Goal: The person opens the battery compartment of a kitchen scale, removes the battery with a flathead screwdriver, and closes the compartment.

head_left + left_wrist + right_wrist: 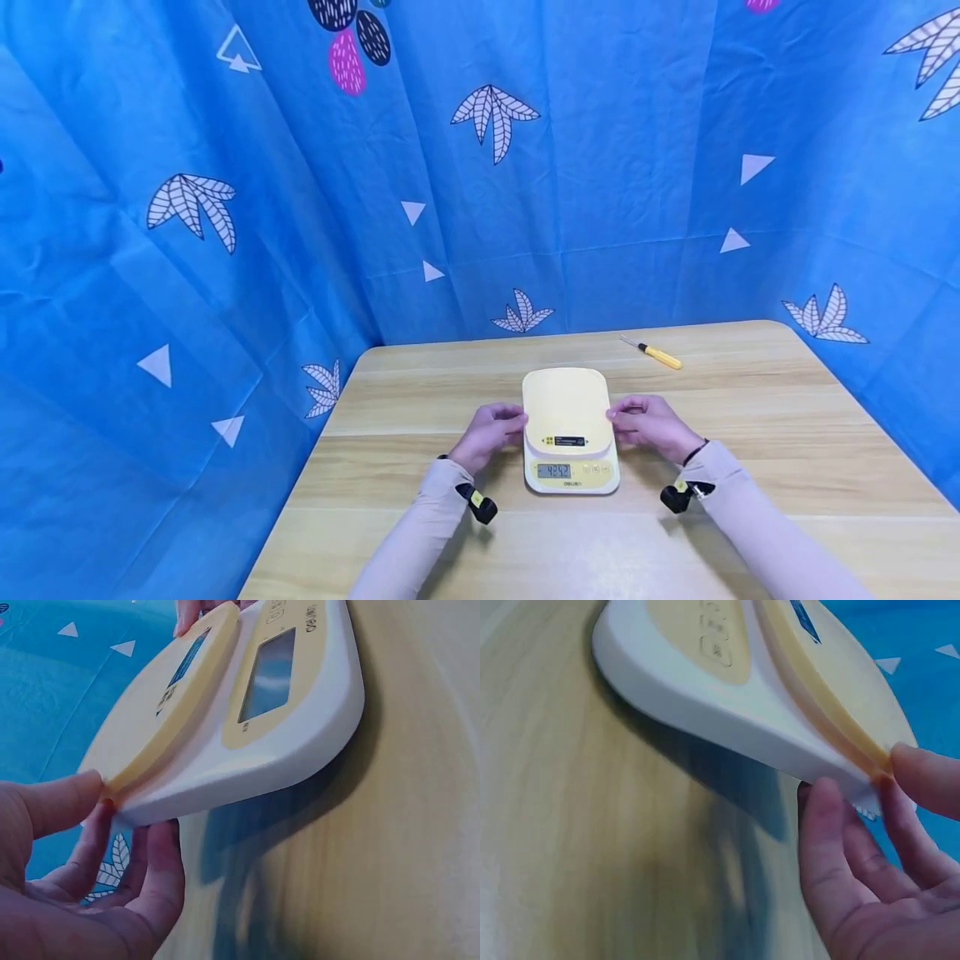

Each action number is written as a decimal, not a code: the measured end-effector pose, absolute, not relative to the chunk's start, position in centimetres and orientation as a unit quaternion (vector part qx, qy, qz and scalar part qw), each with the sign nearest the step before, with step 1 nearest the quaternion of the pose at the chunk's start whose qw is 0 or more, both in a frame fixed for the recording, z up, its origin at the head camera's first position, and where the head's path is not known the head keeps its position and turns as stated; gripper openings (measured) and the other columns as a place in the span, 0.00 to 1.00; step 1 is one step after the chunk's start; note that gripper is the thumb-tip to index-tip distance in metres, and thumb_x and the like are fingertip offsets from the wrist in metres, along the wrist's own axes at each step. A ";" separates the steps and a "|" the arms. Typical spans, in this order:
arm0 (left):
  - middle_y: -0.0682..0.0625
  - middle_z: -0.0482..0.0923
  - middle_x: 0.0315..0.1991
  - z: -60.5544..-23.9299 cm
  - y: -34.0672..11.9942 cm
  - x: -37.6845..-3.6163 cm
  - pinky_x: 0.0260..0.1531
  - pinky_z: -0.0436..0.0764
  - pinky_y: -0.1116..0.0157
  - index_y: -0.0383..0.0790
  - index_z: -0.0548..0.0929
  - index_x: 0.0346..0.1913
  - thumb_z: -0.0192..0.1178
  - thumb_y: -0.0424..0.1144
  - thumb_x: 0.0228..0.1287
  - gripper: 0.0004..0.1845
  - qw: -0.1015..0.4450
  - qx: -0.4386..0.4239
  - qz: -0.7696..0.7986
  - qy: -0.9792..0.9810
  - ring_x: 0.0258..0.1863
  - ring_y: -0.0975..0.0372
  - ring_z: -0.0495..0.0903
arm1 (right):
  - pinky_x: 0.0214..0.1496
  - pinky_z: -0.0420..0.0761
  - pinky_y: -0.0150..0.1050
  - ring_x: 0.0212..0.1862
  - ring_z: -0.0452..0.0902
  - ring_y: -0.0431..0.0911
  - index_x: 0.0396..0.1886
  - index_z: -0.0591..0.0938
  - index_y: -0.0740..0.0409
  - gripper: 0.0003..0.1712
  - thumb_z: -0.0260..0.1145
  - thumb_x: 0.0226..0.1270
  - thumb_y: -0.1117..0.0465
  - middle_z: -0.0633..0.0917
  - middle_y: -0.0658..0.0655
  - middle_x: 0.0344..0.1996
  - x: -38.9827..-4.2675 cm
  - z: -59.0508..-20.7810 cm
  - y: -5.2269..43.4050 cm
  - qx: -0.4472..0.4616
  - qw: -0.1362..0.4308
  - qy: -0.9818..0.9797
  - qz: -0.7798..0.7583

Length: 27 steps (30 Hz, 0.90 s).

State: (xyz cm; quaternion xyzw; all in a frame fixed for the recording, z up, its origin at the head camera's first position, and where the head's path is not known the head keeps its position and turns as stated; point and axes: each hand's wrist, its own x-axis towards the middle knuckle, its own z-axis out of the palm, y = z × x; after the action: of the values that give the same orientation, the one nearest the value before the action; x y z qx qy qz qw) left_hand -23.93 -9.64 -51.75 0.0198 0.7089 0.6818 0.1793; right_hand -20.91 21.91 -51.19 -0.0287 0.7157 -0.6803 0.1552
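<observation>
A kitchen scale (566,417) with a pale yellow platform and white body is at the middle of the table, its display (554,471) lit with digits in the head view. My left hand (491,433) pinches its left side, the thumb (64,802) at the platform's edge and fingers curled below. On the opposite side, my right hand (651,425) grips likewise, its thumb (928,780) on the platform's rim and fingertips against the white body. Both wrist views show a shadow under the scale's side.
A screwdriver (662,357) with a yellow handle lies near the table's back edge, right of the scale. The wooden table (390,392) meets blue patterned curtains (600,167) at the back and sides.
</observation>
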 end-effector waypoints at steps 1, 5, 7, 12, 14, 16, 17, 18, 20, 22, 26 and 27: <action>0.46 0.83 0.46 -51.6 -9.7 -24.0 0.55 0.89 0.57 0.27 0.77 0.60 0.66 0.31 0.68 0.20 0.180 0.024 0.688 0.703 0.39 0.63 0.84 | 0.52 0.92 0.41 0.42 0.87 0.42 0.58 0.73 0.76 0.22 0.66 0.72 0.66 0.88 0.53 0.40 -21.0 -51.1 22.0 -0.032 0.155 0.707 -0.689; 0.47 0.84 0.46 -50.9 -10.1 -24.3 0.51 0.88 0.61 0.30 0.72 0.67 0.65 0.31 0.69 0.27 0.191 0.039 0.701 0.686 0.39 0.64 0.84 | 0.55 0.91 0.42 0.43 0.88 0.42 0.70 0.63 0.76 0.35 0.68 0.71 0.66 0.89 0.53 0.42 -21.3 -50.5 22.2 -0.029 0.157 0.688 -0.708; 0.46 0.85 0.47 -50.5 -10.2 -24.3 0.51 0.87 0.61 0.31 0.71 0.70 0.65 0.32 0.69 0.29 0.193 0.051 0.697 0.689 0.39 0.63 0.84 | 0.59 0.90 0.46 0.44 0.88 0.42 0.75 0.60 0.76 0.40 0.67 0.72 0.65 0.89 0.57 0.47 -21.4 -50.3 22.4 -0.041 0.158 0.695 -0.701; 0.45 0.84 0.52 -49.6 -10.4 -24.5 0.48 0.84 0.63 0.31 0.74 0.70 0.64 0.34 0.71 0.27 0.184 0.085 0.672 0.713 0.41 0.64 0.83 | 0.62 0.88 0.47 0.48 0.87 0.41 0.73 0.63 0.79 0.37 0.66 0.74 0.64 0.84 0.68 0.58 -21.4 -49.6 22.9 -0.087 0.146 0.717 -0.676; 0.46 0.83 0.52 -49.3 -10.4 -24.5 0.47 0.84 0.65 0.31 0.74 0.69 0.64 0.34 0.71 0.26 0.178 0.100 0.665 0.718 0.43 0.64 0.82 | 0.59 0.90 0.43 0.47 0.87 0.40 0.71 0.65 0.79 0.35 0.67 0.73 0.64 0.83 0.70 0.59 -21.4 -49.2 23.0 -0.098 0.139 0.721 -0.672; 0.47 0.82 0.52 -49.1 -10.6 -24.5 0.49 0.84 0.67 0.31 0.75 0.68 0.65 0.33 0.70 0.25 0.169 0.118 0.664 0.719 0.46 0.64 0.81 | 0.57 0.90 0.41 0.48 0.86 0.39 0.71 0.64 0.80 0.35 0.66 0.73 0.65 0.83 0.70 0.58 -21.4 -48.8 23.1 -0.118 0.135 0.725 -0.665; 0.48 0.82 0.52 -48.9 -10.7 -24.6 0.50 0.84 0.67 0.31 0.75 0.67 0.65 0.33 0.70 0.25 0.166 0.127 0.665 0.717 0.47 0.63 0.81 | 0.56 0.90 0.41 0.48 0.86 0.38 0.70 0.65 0.81 0.34 0.66 0.73 0.65 0.83 0.68 0.57 -21.4 -48.7 23.2 -0.126 0.133 0.726 -0.663; 0.48 0.82 0.52 -48.8 -10.8 -24.6 0.51 0.84 0.68 0.31 0.76 0.66 0.65 0.32 0.70 0.24 0.164 0.137 0.666 0.715 0.49 0.63 0.81 | 0.56 0.91 0.41 0.47 0.85 0.38 0.69 0.65 0.81 0.34 0.67 0.72 0.66 0.84 0.66 0.55 -21.4 -48.5 23.2 -0.133 0.132 0.727 -0.661; 0.49 0.82 0.52 -48.4 -11.0 -24.6 0.54 0.83 0.69 0.32 0.77 0.65 0.66 0.33 0.70 0.23 0.157 0.158 0.661 0.716 0.51 0.63 0.81 | 0.54 0.91 0.40 0.48 0.84 0.38 0.66 0.66 0.81 0.31 0.67 0.72 0.68 0.85 0.62 0.51 -21.4 -48.1 23.3 -0.158 0.123 0.731 -0.652; 0.51 0.82 0.52 -47.9 -11.2 -24.6 0.57 0.83 0.69 0.34 0.77 0.64 0.66 0.33 0.70 0.22 0.155 0.179 0.654 0.719 0.53 0.63 0.81 | 0.53 0.91 0.38 0.48 0.84 0.39 0.63 0.69 0.79 0.28 0.68 0.70 0.69 0.85 0.58 0.48 -21.5 -47.7 23.5 -0.183 0.109 0.736 -0.642; 0.53 0.82 0.51 -47.2 -11.8 -24.6 0.59 0.84 0.67 0.34 0.76 0.63 0.66 0.32 0.70 0.21 0.162 0.228 0.638 0.718 0.54 0.62 0.81 | 0.52 0.89 0.33 0.48 0.84 0.42 0.59 0.73 0.74 0.24 0.70 0.68 0.69 0.85 0.55 0.46 -21.8 -47.0 23.8 -0.232 0.083 0.744 -0.621; 0.53 0.82 0.51 -47.0 -12.0 -24.6 0.59 0.85 0.66 0.34 0.75 0.62 0.66 0.31 0.69 0.21 0.167 0.241 0.634 0.716 0.54 0.62 0.82 | 0.51 0.89 0.33 0.49 0.84 0.42 0.59 0.74 0.72 0.23 0.70 0.68 0.69 0.85 0.55 0.46 -21.8 -46.9 23.9 -0.242 0.083 0.744 -0.617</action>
State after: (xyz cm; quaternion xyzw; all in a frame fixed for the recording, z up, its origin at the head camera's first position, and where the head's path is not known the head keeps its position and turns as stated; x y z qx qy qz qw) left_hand -24.63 -11.96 -46.97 0.2406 0.7157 0.6341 0.1668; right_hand -21.82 23.88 -46.94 -0.2419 0.7441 -0.6172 0.0827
